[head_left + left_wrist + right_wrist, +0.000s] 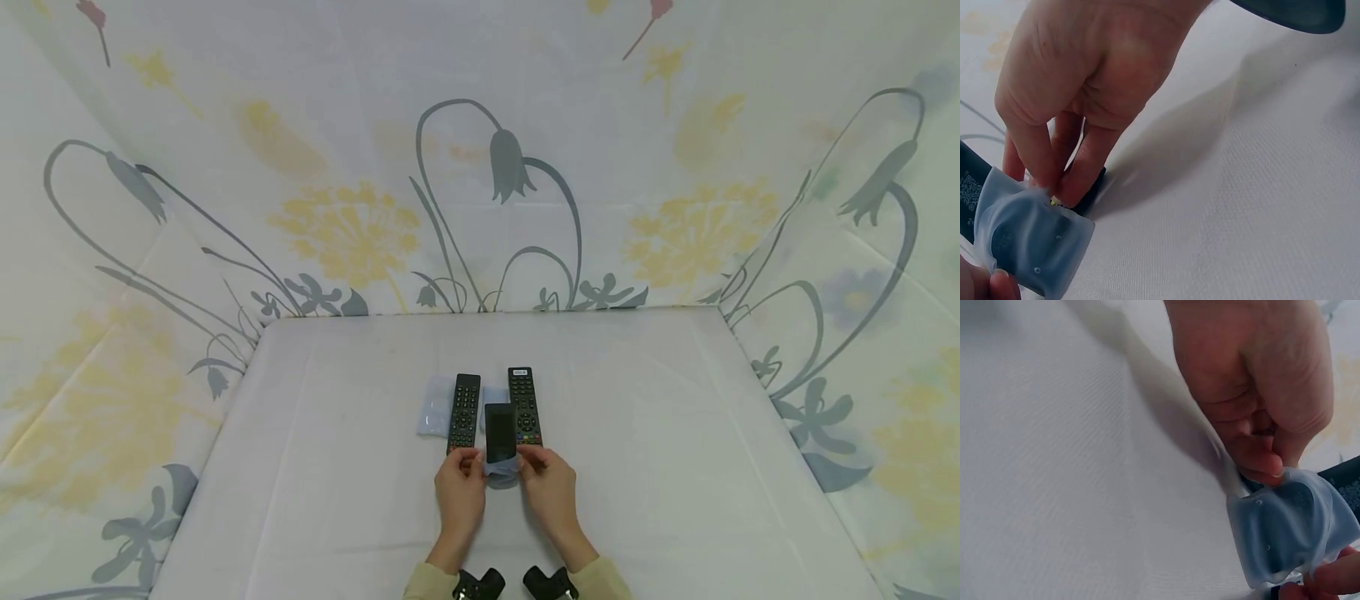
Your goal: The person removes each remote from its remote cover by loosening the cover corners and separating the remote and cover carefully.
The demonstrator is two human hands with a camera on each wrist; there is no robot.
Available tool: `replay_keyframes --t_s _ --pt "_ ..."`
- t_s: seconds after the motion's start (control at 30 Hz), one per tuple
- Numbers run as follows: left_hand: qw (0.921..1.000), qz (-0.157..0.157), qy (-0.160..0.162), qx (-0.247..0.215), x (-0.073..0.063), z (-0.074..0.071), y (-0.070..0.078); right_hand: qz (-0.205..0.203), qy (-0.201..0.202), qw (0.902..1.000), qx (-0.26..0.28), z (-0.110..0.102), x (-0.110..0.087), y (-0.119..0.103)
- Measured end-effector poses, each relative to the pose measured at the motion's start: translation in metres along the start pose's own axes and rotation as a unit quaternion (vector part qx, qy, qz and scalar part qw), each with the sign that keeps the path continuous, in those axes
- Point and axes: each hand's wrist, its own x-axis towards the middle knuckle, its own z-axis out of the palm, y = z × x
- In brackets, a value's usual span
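Observation:
A black remote control [500, 429] with a plain face and a QR code [969, 187] stands between my hands. Its near end sits inside a translucent bluish silicone cover [502, 469], whose upper part is bunched and folded in the wrist views. On one side, my left hand [459, 493] pinches the cover's edge between thumb and fingers. My right hand [552, 495] pinches the opposite edge the same way. Small round holes show near the cover's closed end [1054, 262].
Beyond my hands lie two button-covered black remotes, one at left [465, 408] and one at right [524, 404]. A pale bluish flat packet [435, 407] lies beside the left remote, and another pale piece [494, 397] between them. White cloth [337, 467] covers the table; flowered curtains [345, 167] surround it.

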Motion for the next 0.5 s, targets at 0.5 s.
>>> replay_keyframes --t_s 0.5 --pt "0.9951 0.064 0.017 0.073 -0.0011 -0.0006 -0.0019 -0.086 0.001 0.9944 -0.061 0.0029 -0.0002 0.0062"
